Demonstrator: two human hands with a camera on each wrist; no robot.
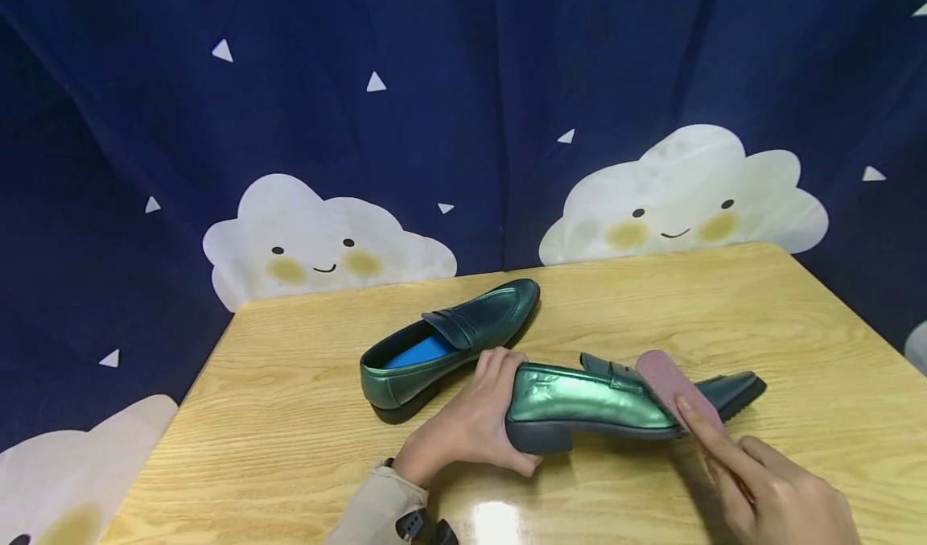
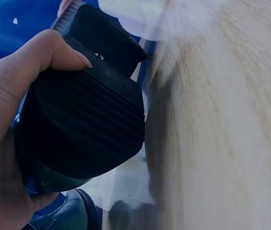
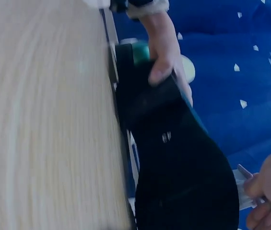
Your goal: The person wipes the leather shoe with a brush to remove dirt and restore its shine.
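The held loafer [image 1: 594,400] is over the near part of the bench [image 1: 290,384], its toe pointing to the right; whether its sole [image 3: 183,163] touches the wood I cannot tell. The left hand [image 1: 474,420] has its fingers clamped around the heel end, with the thumb pressed underneath by the block heel [image 1: 546,438] — likely because that end is stiff and a grip there steadies the shoe while leaving the side and front exposed. The right hand [image 1: 775,481] holds a brush [image 1: 657,370] slantwise across the forward side of the loafer, index finger laid along its back, perhaps for control of pressure, the other fingers curled about the handle. The second loafer [image 1: 500,319] stands upright on its sole behind the left hand, angled away, which seems to keep it clear of the work. Both shoes look like smooth leather or a leather-like stuff with a metallic green sheen, brightest along the held one's flank and darker toward the toe, each with a strap over the instep; blue shows inside the standing one. The sole is matte black, with fine ridges across the heel. The brush is a rounded, pink slab — speckled in look — with short bristles [image 2: 69,17] glimpsed from the left wrist.
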